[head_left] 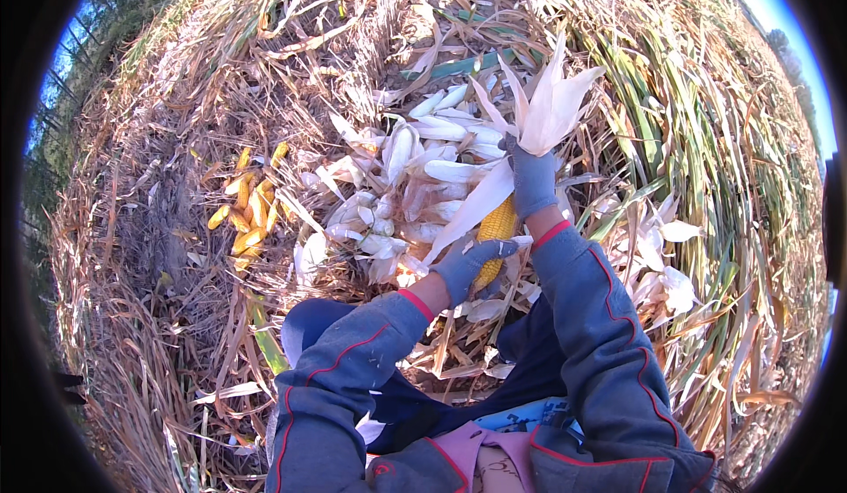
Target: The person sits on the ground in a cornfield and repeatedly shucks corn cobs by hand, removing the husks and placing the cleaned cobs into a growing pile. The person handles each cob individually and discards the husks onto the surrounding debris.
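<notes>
My left hand (468, 267), in a grey work glove, is wrapped around the lower part of a yellow corn cob (497, 223). The cob's kernels are bare along most of the side facing me. My right hand (531, 179), gloved alike, grips the pale husk (554, 111) at the cob's upper end, and the leaves fan out above the fist. One long husk leaf (473, 212) hangs down beside the cob towards my left wrist. Just beyond both hands lies a heap of corn ears in whitish husks (440, 152).
Several bare yellow cobs (251, 212) lie in a pile on the left. Loose husks (665, 281) are heaped on the right, beside long rows of cut corn stalks (668, 136). Dry straw (165, 281) covers the ground on the left. My bent legs (529, 354) frame the near ground.
</notes>
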